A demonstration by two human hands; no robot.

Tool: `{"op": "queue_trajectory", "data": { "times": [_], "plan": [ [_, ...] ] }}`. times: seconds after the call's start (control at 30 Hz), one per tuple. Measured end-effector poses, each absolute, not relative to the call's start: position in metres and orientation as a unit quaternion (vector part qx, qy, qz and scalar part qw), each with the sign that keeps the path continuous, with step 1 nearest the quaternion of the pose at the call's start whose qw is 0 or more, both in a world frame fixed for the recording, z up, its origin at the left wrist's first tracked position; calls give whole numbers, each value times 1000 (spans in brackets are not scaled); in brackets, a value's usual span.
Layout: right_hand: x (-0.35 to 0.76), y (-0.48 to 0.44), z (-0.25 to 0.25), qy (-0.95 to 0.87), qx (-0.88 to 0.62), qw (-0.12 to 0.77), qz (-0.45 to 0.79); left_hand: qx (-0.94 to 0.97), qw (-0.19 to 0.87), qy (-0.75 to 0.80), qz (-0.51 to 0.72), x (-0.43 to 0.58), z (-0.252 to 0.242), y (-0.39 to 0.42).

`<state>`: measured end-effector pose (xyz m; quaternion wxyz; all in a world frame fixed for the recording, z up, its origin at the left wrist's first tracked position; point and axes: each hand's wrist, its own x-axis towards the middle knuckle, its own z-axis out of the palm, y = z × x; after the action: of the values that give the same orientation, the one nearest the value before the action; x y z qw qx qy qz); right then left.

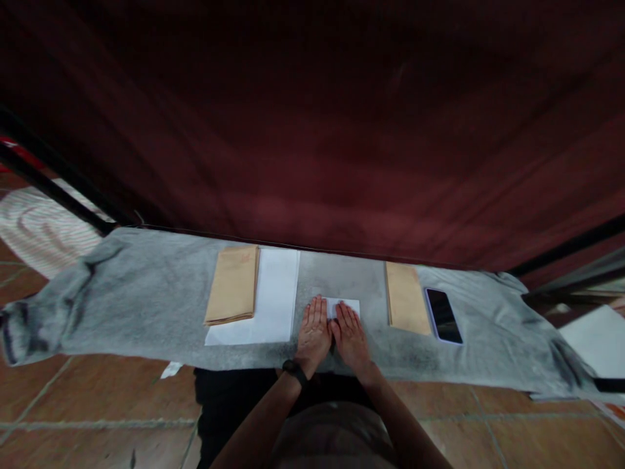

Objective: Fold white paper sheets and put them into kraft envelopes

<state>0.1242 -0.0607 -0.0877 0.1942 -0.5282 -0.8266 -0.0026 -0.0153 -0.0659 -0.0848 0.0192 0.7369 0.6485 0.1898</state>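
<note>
Both my hands lie flat, side by side, on a small folded white paper on the grey cloth. My left hand has its fingers stretched out and together, and a black band sits on its wrist. My right hand presses palm down with fingers extended over the paper's lower part. Only the paper's top right corner shows beyond the fingers.
A stack of brown envelopes lies partly on white sheets to the left. Another brown envelope stack and a dark phone lie to the right. A dark red curtain hangs behind. Tiled floor is below.
</note>
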Motion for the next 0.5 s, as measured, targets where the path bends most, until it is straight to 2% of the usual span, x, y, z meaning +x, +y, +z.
{"op": "queue_trajectory", "data": {
  "times": [0.27, 0.5],
  "plan": [
    [167, -60, -89, -816, -545, 176, -81, 735, 15, 654, 179, -18, -78, -71],
    [175, -58, -86, -809, -560, 167, -70, 752, 16, 637, 169, -26, -72, -77]
  ]
}}
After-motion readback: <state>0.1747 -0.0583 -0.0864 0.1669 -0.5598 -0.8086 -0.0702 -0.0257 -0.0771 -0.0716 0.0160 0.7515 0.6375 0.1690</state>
